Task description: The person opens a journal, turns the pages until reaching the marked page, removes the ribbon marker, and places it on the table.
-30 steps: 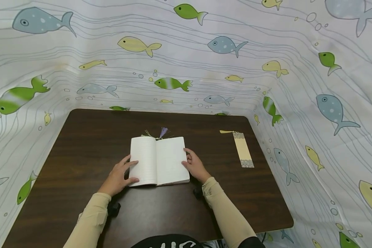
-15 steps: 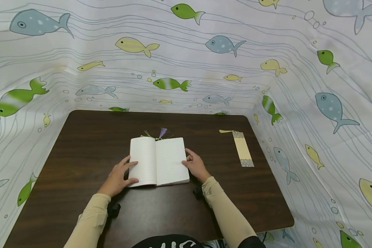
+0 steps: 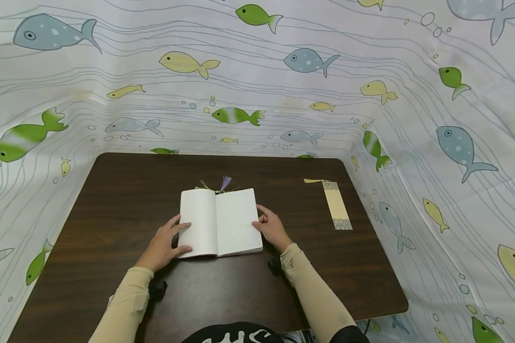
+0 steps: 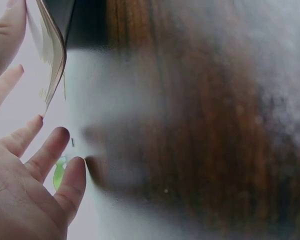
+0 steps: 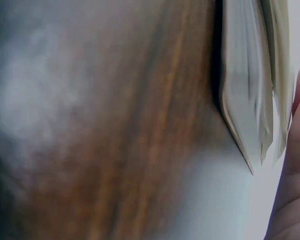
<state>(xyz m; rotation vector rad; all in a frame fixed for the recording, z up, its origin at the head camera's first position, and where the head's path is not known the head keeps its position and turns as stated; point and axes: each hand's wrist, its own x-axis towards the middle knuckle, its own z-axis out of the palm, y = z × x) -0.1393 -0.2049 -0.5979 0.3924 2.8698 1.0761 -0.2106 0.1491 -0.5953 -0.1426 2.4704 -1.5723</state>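
Observation:
An open notebook with white, faintly lined pages lies on the dark wooden table. My left hand rests at its left edge, thumb and a finger on the page; in the left wrist view, the fingers are spread and loosely straight beside the pages. At the right edge, my right hand holds the side of the notebook with its thumb on the page margin and other fingers bent. Seen from the right wrist, the page block is fanned apart close to the hand.
Purple and yellowish tassels stick out past the notebook's top edge. A cream bookmark with glittery silver ends and a yellow tassel lies to the right on the table. A fish-patterned white cloth surrounds the table's back and sides.
Both hands stay in nearly the same place on the notebook. Ruled lines show more clearly on the right page now. The head view has shifted slightly.

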